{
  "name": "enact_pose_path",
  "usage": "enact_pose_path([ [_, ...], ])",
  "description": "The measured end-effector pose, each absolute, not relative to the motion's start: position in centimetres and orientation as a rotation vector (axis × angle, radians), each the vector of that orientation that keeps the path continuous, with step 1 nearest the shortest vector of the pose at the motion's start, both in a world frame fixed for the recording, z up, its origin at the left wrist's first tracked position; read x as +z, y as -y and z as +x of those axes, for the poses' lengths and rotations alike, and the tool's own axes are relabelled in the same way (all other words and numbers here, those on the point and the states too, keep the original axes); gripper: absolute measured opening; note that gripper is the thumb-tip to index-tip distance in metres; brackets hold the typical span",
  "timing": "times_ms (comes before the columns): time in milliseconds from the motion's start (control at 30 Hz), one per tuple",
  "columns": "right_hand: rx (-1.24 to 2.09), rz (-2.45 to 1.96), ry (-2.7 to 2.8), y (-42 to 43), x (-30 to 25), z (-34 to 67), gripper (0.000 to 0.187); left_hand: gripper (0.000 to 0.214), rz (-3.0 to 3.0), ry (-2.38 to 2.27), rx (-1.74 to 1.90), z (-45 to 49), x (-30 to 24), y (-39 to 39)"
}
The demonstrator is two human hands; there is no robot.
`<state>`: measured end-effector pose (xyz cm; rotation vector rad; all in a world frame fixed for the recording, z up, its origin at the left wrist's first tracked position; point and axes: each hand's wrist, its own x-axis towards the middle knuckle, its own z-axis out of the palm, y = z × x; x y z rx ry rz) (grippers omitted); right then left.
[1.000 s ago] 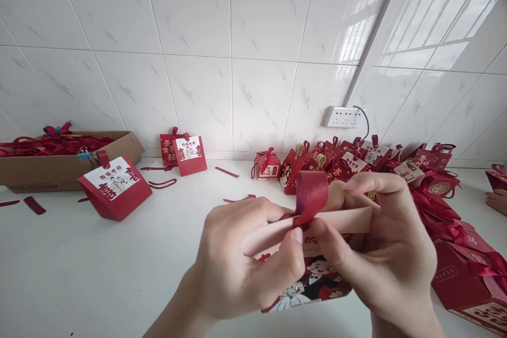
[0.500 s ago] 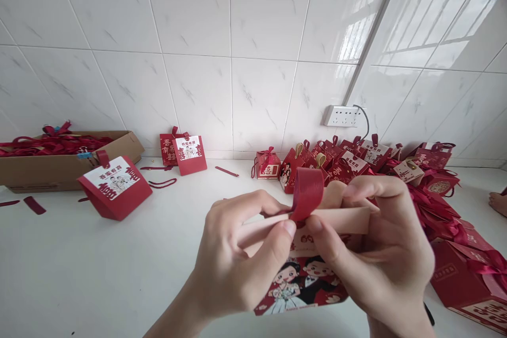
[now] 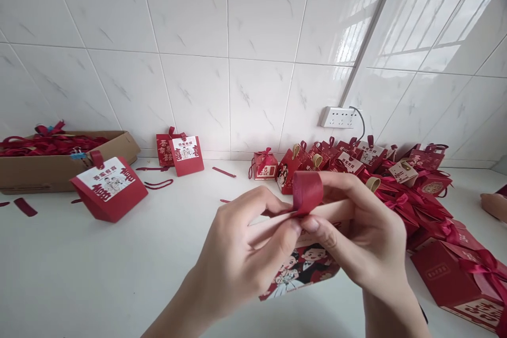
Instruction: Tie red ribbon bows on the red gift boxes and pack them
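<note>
Between my hands is a red gift box (image 3: 312,264) printed with a cartoon bride and groom. A loop of dark red ribbon (image 3: 308,190) stands up from the pale top edges of the box. My left hand (image 3: 247,245) pinches the left part of this top edge, its thumb in front beside the ribbon. My right hand (image 3: 366,237) grips the right part, with its thumb close to the left thumb at the ribbon's base and its fingers behind. My palms and fingers hide both sides of the box.
A cardboard box (image 3: 39,174) full of red ribbons stands at the left. Near it are a finished-looking red box (image 3: 113,190), another white-labelled box (image 3: 188,156) and ribbon scraps (image 3: 26,207). Many red gift boxes (image 3: 451,280) crowd the right, below a power strip (image 3: 338,117). Another person's hand (image 3: 493,205) shows far right.
My right fingers have closed in behind the ribbon, covering more of the right top edge. The box is tilted slightly more, and the top edges look pressed closer together.
</note>
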<state>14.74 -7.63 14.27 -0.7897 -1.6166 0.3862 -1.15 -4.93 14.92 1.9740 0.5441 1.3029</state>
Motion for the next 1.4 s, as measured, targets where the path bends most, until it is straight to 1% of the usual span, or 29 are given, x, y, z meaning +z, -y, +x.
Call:
enact_pose_path([
  [67,0.402,-0.790,1.632,7.65,14.34,14.87,0.032,0.007,2.041,-0.548,1.356,-1.15,14.80,4.83],
  [133,0.348,-0.796,1.660,7.58,14.44,14.98,0.018,0.007,2.112,-0.540,1.405,-1.16,14.70,4.72],
  [200,0.259,-0.790,1.689,7.45,14.51,15.05,0.010,0.008,2.157,-0.523,1.436,-1.17,14.65,4.64],
  [233,0.226,-0.778,1.698,7.38,14.51,15.05,0.009,0.009,2.168,-0.511,1.446,-1.19,14.65,4.62],
  [367,0.181,-0.748,1.701,7.26,14.31,14.97,0.011,0.013,2.164,-0.499,1.464,-1.19,14.73,4.73],
  [567,0.145,-0.807,1.701,7.52,14.32,15.02,0.013,0.011,2.131,-0.530,1.488,-0.88,14.80,4.69],
  [700,0.139,-0.811,1.700,7.59,14.43,15.05,0.013,0.003,2.176,-0.517,1.522,-0.89,14.66,4.51],
  [933,0.168,-0.790,1.724,7.72,14.40,15.01,0.012,0.013,2.159,-0.539,1.463,-1.16,14.13,4.45],
  [1100,0.156,-0.788,1.721,7.76,14.46,14.87,0.011,0.003,2.140,-0.507,1.475,-0.97,14.50,4.64],
  [1200,0.151,-0.797,1.701,7.86,14.46,14.83,0.011,0.013,2.119,-0.512,1.504,-0.80,14.71,4.76],
  [1233,0.154,-0.802,1.697,7.87,14.46,14.85,0.011,0.014,2.117,-0.516,1.509,-0.77,14.71,4.78],
  [1333,0.178,-0.817,1.709,7.81,14.59,15.00,0.011,0.006,2.114,-0.539,1.495,-0.84,14.55,4.80],
  [1400,0.232,-0.810,1.747,7.75,14.74,15.16,0.013,0.009,2.103,-0.581,1.478,-0.97,14.44,4.78],
])
